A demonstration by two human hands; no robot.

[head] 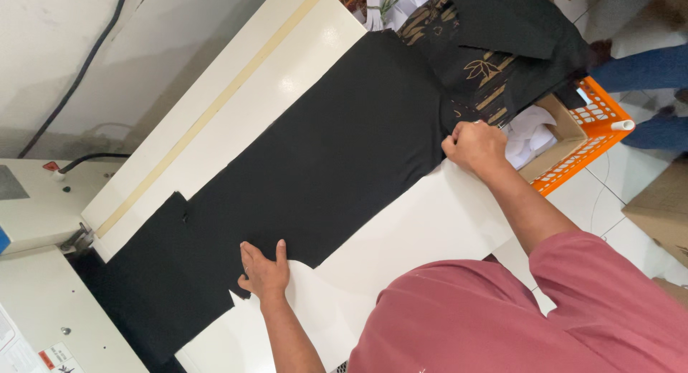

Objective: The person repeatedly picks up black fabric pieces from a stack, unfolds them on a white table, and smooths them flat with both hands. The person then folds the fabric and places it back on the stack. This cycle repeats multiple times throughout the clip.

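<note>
The right hand point(476, 145) curls its fingertips under the black garment point(322, 158), so they stay out of sight. At twelve o'clock the top edge cuts off the gold-printed end of the garment and the orange basket point(573, 161). At three o'clock only blue trouser legs point(645, 68) of another person show. At nine o'clock the white machine point(36, 201) runs off the edge, its small labels too tiny to make out.
</note>
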